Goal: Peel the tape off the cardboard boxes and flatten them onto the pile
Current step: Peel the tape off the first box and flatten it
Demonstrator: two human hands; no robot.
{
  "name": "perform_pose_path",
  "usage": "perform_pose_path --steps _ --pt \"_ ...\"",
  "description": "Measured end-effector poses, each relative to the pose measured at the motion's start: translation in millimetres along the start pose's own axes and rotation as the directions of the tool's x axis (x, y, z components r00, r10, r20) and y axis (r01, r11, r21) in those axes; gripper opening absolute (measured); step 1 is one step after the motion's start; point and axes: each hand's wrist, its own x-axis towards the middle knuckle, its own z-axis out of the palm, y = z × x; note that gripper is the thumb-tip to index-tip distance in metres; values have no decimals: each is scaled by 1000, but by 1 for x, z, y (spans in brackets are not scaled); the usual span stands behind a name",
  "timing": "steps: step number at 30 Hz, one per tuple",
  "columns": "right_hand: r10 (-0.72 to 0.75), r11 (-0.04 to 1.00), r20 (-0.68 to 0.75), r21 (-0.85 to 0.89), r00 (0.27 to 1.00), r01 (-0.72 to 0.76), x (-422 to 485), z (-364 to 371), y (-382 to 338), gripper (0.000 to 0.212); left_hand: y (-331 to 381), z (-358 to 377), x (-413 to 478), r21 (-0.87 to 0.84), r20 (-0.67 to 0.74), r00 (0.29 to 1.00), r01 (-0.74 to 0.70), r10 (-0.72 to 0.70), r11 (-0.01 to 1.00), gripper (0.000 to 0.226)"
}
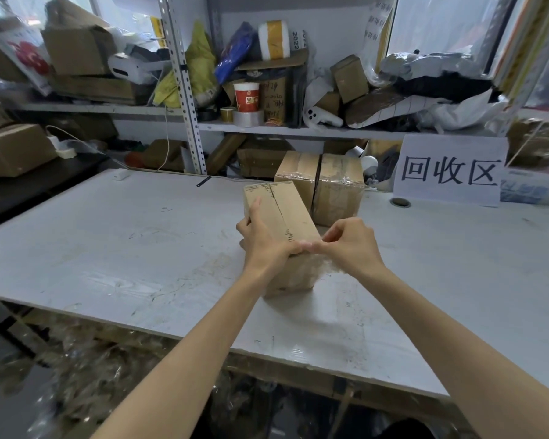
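Observation:
A long brown cardboard box [286, 217] lies on the white table [124, 248], its top seam running away from me. My left hand [262, 240] grips the box's left side, thumb pressed at the near top edge. My right hand [351, 245] pinches a strip of clear tape [322, 267] at the box's near right corner; the tape hangs loose and wrinkled down the near face. Behind it stands a second, squarer box [333, 188], wrapped in clear tape with a dark band around it.
A white paper sign [449, 171] leans at the back right beside a cable hole [400, 202]. Cluttered shelves [298, 129] rise behind the table. Crumpled tape and plastic scraps [86, 375] lie on the floor below the table's near edge.

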Motion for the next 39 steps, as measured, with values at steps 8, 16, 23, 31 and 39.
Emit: perform_pose_path --steps 8,16,23,31,39 --pt "0 976 -35 220 999 8 -7 22 3 12 -21 -8 -9 -185 -103 989 82 -102 979 160" --pt "136 988 -86 88 987 -129 1 41 10 11 -21 -2 -7 -125 -90 992 79 -91 989 126" --pt "58 991 -167 128 984 -36 1 37 5 13 -19 -8 -6 -51 -152 985 78 -85 996 126" --pt "3 956 -135 290 991 37 1 34 10 6 -24 -27 6 -119 -137 969 192 -207 974 138" --pt "121 991 -51 -59 991 -124 5 33 12 29 -22 -21 8 76 27 951 304 -307 950 123"
